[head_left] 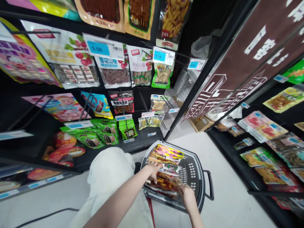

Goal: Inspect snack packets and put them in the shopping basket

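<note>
In the head view a black shopping basket [204,177] stands on the floor, with snack packets standing in a row along its left side. My left hand [153,170] rests on the packets, thumb and fingers spread. At the near end of the row, my right hand [186,192] is closed on the edge of a reddish-brown snack packet [166,183]; its fingertips are partly hidden. Pink and yellow packets [169,151] fill the far end of the row. A clear-and-white packet [169,169] lies just right of my left fingers.
Black shelving [133,145] with hanging snack bags rises ahead, green seed packets [104,131] low on it. A brown sign panel [228,63] and a cardboard box [200,123] stand to the right. Another rack [261,190] lines the right side. My knee [110,167] is beside the basket.
</note>
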A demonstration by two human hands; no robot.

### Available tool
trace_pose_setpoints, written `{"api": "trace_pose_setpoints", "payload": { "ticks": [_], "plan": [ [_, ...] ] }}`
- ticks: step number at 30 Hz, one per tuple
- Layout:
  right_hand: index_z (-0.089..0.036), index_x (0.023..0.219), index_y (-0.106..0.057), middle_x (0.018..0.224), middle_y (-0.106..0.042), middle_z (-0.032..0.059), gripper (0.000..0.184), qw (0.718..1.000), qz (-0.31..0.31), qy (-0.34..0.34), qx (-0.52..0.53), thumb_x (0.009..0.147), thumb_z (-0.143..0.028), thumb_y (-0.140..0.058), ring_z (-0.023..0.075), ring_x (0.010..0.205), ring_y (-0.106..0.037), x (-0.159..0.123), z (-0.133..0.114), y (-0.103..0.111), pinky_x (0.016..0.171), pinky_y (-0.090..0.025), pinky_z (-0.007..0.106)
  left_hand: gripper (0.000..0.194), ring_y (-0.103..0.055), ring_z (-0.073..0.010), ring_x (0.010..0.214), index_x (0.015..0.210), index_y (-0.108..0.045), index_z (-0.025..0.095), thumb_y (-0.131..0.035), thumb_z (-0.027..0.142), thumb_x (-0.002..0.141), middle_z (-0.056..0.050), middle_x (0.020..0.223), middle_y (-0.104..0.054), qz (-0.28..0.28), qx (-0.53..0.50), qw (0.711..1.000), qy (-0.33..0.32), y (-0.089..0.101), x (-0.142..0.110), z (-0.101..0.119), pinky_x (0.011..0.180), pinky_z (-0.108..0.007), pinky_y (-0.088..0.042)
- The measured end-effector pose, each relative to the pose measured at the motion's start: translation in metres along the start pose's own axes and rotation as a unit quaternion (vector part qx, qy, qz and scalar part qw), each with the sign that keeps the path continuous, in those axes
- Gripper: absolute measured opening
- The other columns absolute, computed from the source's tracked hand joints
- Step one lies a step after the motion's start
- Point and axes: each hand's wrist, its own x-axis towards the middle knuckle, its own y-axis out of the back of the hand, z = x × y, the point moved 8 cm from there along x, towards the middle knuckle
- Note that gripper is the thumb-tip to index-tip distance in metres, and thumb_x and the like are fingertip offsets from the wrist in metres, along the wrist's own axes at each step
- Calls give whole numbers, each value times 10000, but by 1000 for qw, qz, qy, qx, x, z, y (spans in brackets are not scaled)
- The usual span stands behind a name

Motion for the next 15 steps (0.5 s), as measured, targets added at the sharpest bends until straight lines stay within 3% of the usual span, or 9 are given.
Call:
{"api": "trace_pose_setpoints", "payload": {
  "ticks": [4, 6, 11, 13, 15],
  "plan": [
    [-233, 917, -674, 846, -685, 72, 309, 998, 23, -44, -31, 848, -181, -376, 201, 805, -620, -12, -13, -12, 685, -430, 249, 1115, -153, -452, 1307, 1396, -187, 239, -753, 494, 470, -226, 1472, -163, -22, 15, 998, 49, -15, 6, -5, 969, -657, -95],
    [-232, 921, -665, 857, -683, 63, 318, 997, 42, -55, -43, 855, -166, -361, 193, 820, -621, -19, -19, -8, 678, -427, 241, 1135, -123, -441, 1320, 1400, -166, 250, -777, 436, 461, -219, 1478, -133, -28, 19, 997, 67, -22, 9, -8, 966, -674, -71],
    [-192, 877, -659, 772, -671, 96, 391, 986, 108, -96, -83, 905, -349, -302, 231, 669, -631, -24, -26, 39, 582, -419, 304, 1103, -105, -444, 1322, 1386, -181, 310, -793, 279, 470, -172, 1478, -160, -19, 11, 996, 85, -29, 12, -10, 954, -708, -23],
    [-165, 908, -643, 861, -664, 126, 452, 980, 147, -97, -92, 913, -390, -251, 265, 794, -620, -15, -34, 58, 676, -427, 349, 1086, -98, -462, 1314, 1380, -215, 303, -799, 288, 465, -183, 1468, -185, -10, 4, 996, 89, -30, 11, -6, 936, -724, 31],
    [-169, 1004, -620, 972, -652, 125, 400, 979, 171, -65, -88, 898, -397, -308, 282, 955, -574, 0, -51, 68, 792, -412, 371, 1053, -115, -468, 1309, 1370, -259, 294, -797, 375, 469, -190, 1461, -206, 1, -5, 996, 88, -26, 5, 0, 934, -725, 61]
  ]
}}
